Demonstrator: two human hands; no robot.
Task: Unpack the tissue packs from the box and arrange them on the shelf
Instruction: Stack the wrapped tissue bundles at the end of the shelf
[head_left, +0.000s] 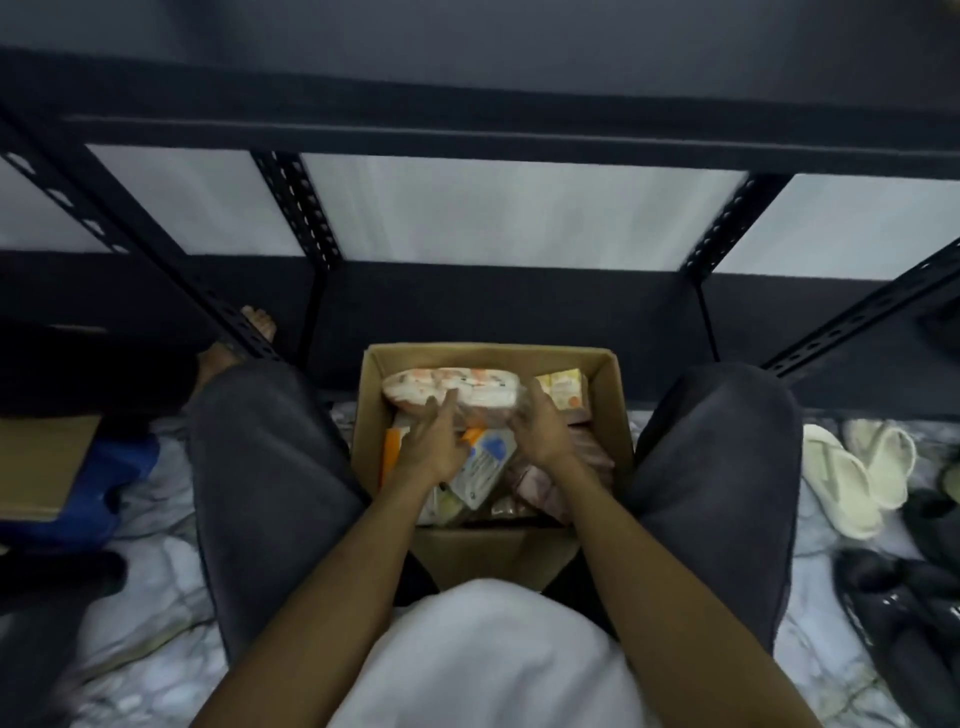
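An open cardboard box (615, 400) stands on the floor between my knees, filled with several tissue packs. A white and orange tissue pack (467, 388) lies across the top at the far side. My left hand (434, 441) reaches into the box with fingers spread, its fingertips touching that pack's near edge. My right hand (540, 423) rests against the pack's right end, fingers bent around clear wrapping. A blue and white pack (485, 467) shows between my hands, and a yellow pack (563, 387) sits at the far right corner. The black metal shelf (467, 140) stretches above and in front.
Slotted black shelf uprights (298, 208) frame white back panels. White slippers (852, 473) and dark shoes (904, 603) lie on the marble floor at right. A flat cardboard piece (36, 462) over something blue sits at left. Another person's bare foot (257, 322) shows beside the left upright.
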